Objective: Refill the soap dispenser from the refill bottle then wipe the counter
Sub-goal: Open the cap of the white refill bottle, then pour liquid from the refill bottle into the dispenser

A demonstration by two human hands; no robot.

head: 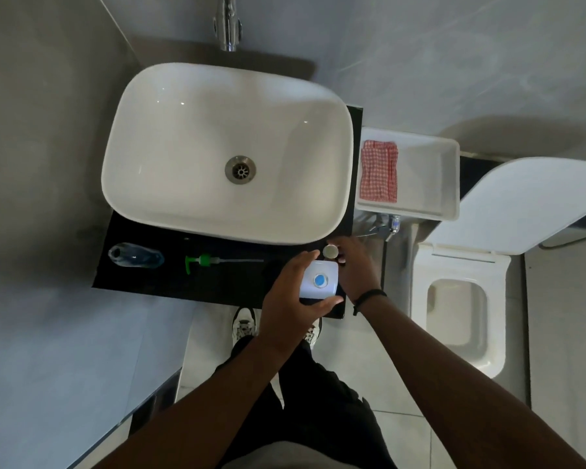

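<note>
One view only, head camera, looking straight down at a black counter (217,282) with a white basin (227,150) on it. Left hand (291,299) wrapped the near and left sides of the white refill bottle (319,280), which stood upright at the counter's right end, blue mouth open and facing up. Right hand (356,265) sat just beside the bottle on its far right side, fingers pinched on a small round cap (331,251) just off the neck. Soap dispenser (136,256), clear with blue tint, lay on its side at the counter's left end, well apart from the bottle; its green pump (203,260) with the long tube lay between them, out of the dispenser. Red checked cloth (379,170) sat in a white tray (433,177) to the right of the basin, untouched. Step in hand, as judged: uncapping the refill bottle, pouring not yet begun. Next move probably calls for parking the cap, standing the dispenser upright, then carrying the bottle across and tipping it slowly over that narrow neck; a spill on the dark counter looks likely if rushed
</note>
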